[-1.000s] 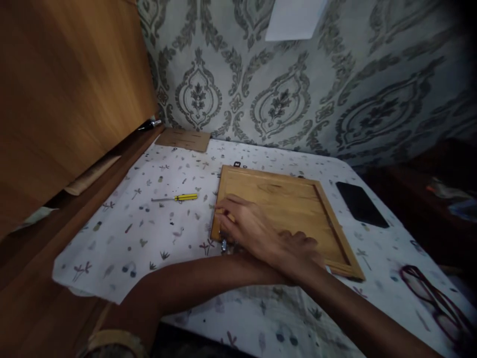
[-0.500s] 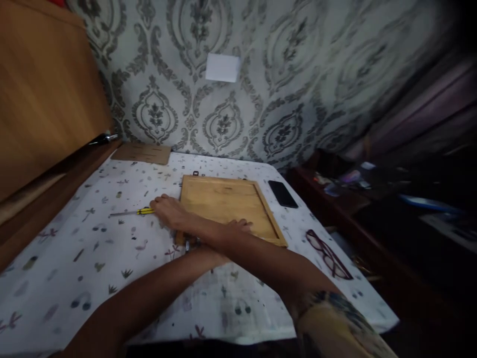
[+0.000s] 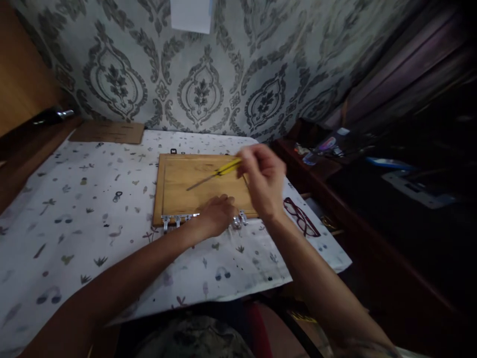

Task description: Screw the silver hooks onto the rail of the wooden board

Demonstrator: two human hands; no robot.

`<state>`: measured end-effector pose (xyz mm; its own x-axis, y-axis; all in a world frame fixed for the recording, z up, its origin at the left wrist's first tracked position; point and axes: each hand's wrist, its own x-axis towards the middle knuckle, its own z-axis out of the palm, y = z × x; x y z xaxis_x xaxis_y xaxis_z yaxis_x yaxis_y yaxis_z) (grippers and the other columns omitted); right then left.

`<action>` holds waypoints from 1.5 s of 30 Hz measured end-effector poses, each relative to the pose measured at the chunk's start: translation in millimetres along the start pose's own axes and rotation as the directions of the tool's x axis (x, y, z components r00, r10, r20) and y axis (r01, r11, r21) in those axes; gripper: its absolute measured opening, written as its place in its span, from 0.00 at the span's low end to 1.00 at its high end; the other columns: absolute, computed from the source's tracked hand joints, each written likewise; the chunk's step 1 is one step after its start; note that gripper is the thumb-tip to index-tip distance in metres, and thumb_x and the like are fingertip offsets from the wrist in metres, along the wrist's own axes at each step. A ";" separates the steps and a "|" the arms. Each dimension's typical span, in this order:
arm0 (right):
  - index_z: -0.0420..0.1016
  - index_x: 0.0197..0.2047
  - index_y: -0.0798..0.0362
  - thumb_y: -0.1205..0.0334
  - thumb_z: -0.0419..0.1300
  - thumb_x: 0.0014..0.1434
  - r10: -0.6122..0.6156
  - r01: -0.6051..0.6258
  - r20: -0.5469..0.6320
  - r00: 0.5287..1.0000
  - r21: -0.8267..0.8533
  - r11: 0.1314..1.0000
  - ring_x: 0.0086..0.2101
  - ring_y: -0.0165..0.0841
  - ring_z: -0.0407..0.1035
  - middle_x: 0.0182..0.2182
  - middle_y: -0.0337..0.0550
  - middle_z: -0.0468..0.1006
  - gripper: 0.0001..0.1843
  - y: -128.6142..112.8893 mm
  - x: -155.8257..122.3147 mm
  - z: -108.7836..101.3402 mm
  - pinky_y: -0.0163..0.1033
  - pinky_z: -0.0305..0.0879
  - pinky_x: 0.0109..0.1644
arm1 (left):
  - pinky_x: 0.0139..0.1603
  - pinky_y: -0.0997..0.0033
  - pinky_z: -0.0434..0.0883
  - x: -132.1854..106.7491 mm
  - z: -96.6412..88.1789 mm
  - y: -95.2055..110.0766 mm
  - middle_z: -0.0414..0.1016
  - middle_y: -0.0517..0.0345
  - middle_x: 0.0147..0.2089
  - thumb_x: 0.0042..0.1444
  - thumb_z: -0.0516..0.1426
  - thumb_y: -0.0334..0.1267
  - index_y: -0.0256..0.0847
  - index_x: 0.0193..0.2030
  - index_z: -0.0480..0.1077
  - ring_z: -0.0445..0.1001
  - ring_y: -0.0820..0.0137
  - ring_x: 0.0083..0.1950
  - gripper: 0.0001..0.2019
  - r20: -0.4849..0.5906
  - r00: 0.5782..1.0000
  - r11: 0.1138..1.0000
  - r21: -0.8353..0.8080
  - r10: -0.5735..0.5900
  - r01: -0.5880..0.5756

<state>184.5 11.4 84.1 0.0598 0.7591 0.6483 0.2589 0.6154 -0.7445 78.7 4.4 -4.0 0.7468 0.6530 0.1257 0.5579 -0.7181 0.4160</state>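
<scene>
My right hand (image 3: pixel 264 181) is raised over the right part of a wooden board (image 3: pixel 179 186), its fingers closed round the yellow handle of a screwdriver (image 3: pixel 228 167). The slim metal shaft points left and down across the board, apart from it as far as I can see. My left hand (image 3: pixel 216 215) lies on the board near its front edge, fingers stretched forward. Small shiny metal clips (image 3: pixel 166 223) line that front edge on both sides of my left hand, which hides the middle ones. A raised rim runs round the board.
Red-framed glasses (image 3: pixel 301 217) lie right of the board on the patterned tablecloth (image 3: pixel 93 238). A small metal fitting (image 3: pixel 118 196) is on the left, a dark one (image 3: pixel 173 151) behind the board. Cardboard (image 3: pixel 108 132) lies at the back, near a wooden panel (image 3: pixel 22 69).
My right hand has lifted from the board's left side and swung right with the screwdriver, so my arms are no longer crossed. The view has shifted. My left hand stays on the board.
</scene>
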 end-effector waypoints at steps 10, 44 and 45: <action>0.66 0.29 0.50 0.45 0.66 0.59 0.395 -0.172 -0.415 0.820 0.479 0.861 0.16 0.22 0.50 0.17 0.27 0.60 0.20 10.6 -28.9 -78.3 0.27 0.45 0.17 | 0.47 0.64 0.68 -3.1 -13.0 10.8 0.73 0.52 0.44 0.70 0.49 0.30 0.42 0.47 0.78 0.70 0.63 0.49 0.15 0.113 0.993 0.973 0.232 -0.027 0.000; 0.57 0.19 0.49 0.47 0.62 0.62 0.420 -0.286 -0.185 0.889 0.491 0.823 0.13 0.22 0.41 0.12 0.26 0.48 0.27 34.3 -42.6 -45.8 0.29 0.45 0.16 | 0.55 0.62 0.67 0.4 -5.6 9.7 0.71 0.52 0.45 0.67 0.52 0.28 0.39 0.53 0.74 0.68 0.61 0.53 0.13 0.120 0.993 0.981 0.191 -0.007 -0.016; 0.57 0.20 0.49 0.47 0.61 0.63 0.422 -0.286 -0.189 0.887 0.492 0.822 0.13 0.22 0.41 0.12 0.26 0.47 0.27 34.5 -42.8 -46.3 0.29 0.45 0.16 | 0.55 0.62 0.67 0.5 -6.4 10.2 0.71 0.52 0.46 0.66 0.52 0.28 0.39 0.54 0.73 0.68 0.62 0.53 0.14 0.129 0.992 0.981 0.195 -0.009 -0.016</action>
<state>235.5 -9.7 38.0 0.3447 0.8926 0.2907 -0.2791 0.3931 -0.8761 82.5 -1.1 6.0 0.7822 0.6230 0.0043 0.6056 -0.7619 0.2298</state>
